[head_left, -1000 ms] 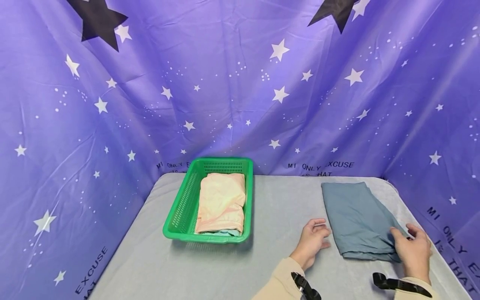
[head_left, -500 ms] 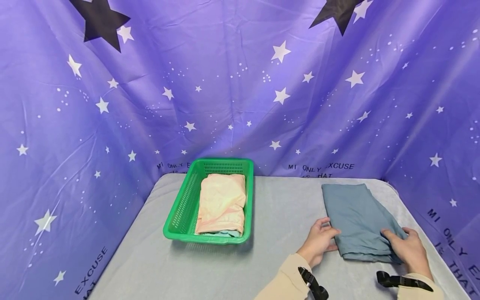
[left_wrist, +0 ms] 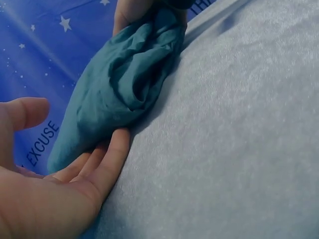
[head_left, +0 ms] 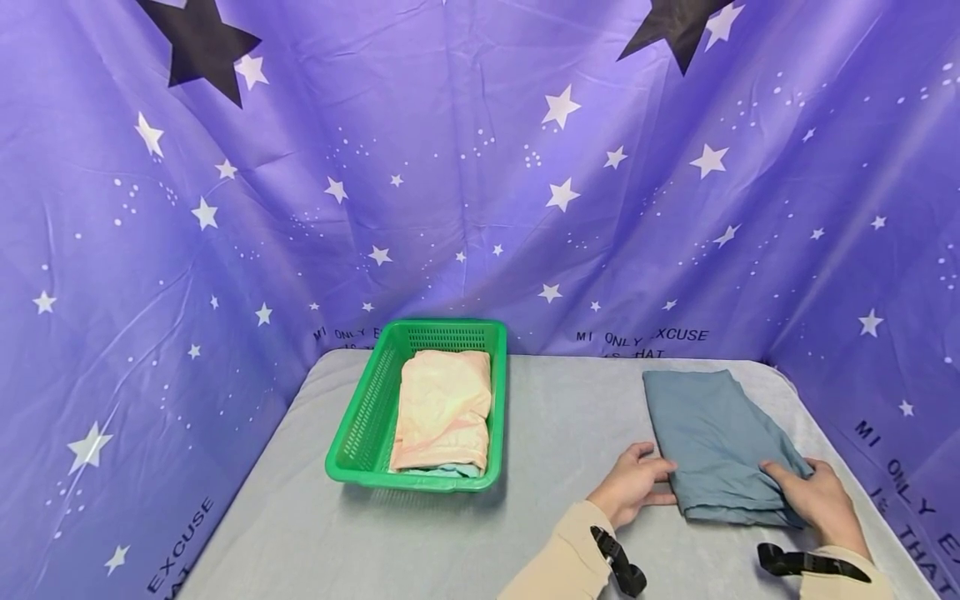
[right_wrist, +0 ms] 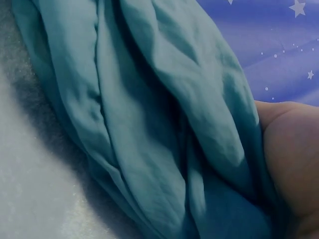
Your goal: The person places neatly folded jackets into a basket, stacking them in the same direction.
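Observation:
A folded blue-grey cloth [head_left: 720, 446] lies on the right part of the table, its near edge showing several layers. My left hand [head_left: 636, 483] is at its left edge. In the left wrist view, the fingers [left_wrist: 112, 154] reach under the cloth's edge while the thumb [left_wrist: 30, 112] stands apart from it. At the near right corner my right hand [head_left: 821, 500] grips the cloth, thumb on top and the other fingers mostly hidden. Loose folds of the cloth [right_wrist: 144, 114] fill the right wrist view, beside part of that hand [right_wrist: 294, 149].
Left of centre stands a green plastic basket [head_left: 341, 462] with perforated sides. A folded peach cloth [head_left: 442, 408] lies in it, over a light teal cloth [head_left: 450, 470]. Grey fabric covers the table [head_left: 570, 417]. A purple star-print curtain [head_left: 450, 167] hangs behind and at both sides.
My left hand has moved right to the cloth's left edge, its fingers now under it. The right hand has shifted slightly left and taken hold of the near right corner. The basket has stayed put.

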`<state>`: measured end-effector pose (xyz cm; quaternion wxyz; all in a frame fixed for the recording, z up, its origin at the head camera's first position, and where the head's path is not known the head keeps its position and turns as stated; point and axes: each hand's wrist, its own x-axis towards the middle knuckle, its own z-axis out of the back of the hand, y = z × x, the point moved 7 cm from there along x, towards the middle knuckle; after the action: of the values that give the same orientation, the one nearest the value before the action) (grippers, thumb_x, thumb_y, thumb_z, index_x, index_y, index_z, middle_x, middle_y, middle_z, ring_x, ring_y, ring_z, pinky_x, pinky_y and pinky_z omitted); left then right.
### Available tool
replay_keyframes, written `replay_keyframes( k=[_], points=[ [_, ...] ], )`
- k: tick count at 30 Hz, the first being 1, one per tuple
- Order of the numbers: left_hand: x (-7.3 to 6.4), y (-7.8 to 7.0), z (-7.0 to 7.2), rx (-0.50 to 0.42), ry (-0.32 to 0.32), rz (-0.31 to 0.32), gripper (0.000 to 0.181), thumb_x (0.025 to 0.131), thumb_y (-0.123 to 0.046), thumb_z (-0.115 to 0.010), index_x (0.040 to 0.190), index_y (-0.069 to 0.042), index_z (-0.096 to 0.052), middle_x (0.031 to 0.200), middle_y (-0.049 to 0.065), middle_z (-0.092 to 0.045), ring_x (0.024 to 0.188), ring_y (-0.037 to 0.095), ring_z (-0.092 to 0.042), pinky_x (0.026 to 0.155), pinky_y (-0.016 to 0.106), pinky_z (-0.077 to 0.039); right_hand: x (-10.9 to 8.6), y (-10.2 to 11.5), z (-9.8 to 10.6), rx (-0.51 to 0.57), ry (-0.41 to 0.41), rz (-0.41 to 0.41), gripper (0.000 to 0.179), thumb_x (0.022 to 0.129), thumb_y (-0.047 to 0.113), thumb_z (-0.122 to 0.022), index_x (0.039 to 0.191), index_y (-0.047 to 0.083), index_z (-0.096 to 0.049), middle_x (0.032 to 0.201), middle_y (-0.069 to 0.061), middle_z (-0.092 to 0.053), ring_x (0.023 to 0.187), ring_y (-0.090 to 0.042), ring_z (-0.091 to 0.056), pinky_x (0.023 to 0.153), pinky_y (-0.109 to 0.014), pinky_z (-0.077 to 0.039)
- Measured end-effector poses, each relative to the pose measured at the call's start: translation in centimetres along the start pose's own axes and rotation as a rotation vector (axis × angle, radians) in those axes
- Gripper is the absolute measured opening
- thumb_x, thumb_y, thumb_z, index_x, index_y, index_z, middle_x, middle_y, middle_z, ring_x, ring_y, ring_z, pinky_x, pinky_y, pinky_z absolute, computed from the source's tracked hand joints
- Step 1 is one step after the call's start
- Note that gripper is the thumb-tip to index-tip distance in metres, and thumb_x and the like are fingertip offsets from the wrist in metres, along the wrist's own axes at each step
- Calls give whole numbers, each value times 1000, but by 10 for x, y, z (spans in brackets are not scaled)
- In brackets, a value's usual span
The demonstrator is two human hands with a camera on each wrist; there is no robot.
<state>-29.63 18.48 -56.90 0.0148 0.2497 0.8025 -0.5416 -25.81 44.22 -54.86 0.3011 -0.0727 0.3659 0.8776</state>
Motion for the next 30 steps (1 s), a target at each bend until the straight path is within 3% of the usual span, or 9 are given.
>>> replay_keyframes(
  k=[9, 15, 20, 26, 30],
  points=[
    [5, 5, 5, 18, -23, 10, 58, 92, -4, -66, 145, -1, -43, 109, 13, -61, 100, 26, -61, 90, 61, -57, 1, 6, -6, 15, 78, 51, 103, 100, 54, -47, 148, -27, -6, 147, -52, -17, 135, -66, -27, 114, -69, -30],
    [6, 6, 8, 24, -21, 19, 54, 94, -7, -67, 143, -6, -46, 101, 11, -60, 89, 20, -59, 85, 54, -60, 0, 7, -13, 41, 147, 82, 107, 100, 57, -46, 146, -29, -3, 146, -53, -14, 135, -66, -26, 113, -70, -30],
    [6, 5, 9, 41, -20, 25, 42, 95, -11, -68, 135, -12, -54, 96, 10, -61, 84, 18, -60, 77, 45, -61, -2, 8, -15, -28, 175, 133, 102, 100, 58, -44, 142, -30, -15, 142, -55, -22, 130, -67, -33, 108, -68, -38],
    [7, 6, 10, 70, -3, 36, 38, 96, -14, -69, 133, -11, -59, 112, 10, -66, 101, 26, -69, 84, 49, -61, -5, 10, -17, -22, 189, 151, 96, 102, 56, -45, 143, -28, -23, 146, -53, -20, 131, -67, -34, 106, -67, -40],
    [9, 6, 9, 58, 14, 46, 42, 97, -15, -69, 136, -8, -58, 121, 14, -63, 110, 32, -68, 91, 54, -58, -7, 15, -16, 38, 132, 173, 84, 102, 49, -50, 145, -21, -31, 148, -48, -27, 128, -60, -42, 98, -59, -47]
  ],
)
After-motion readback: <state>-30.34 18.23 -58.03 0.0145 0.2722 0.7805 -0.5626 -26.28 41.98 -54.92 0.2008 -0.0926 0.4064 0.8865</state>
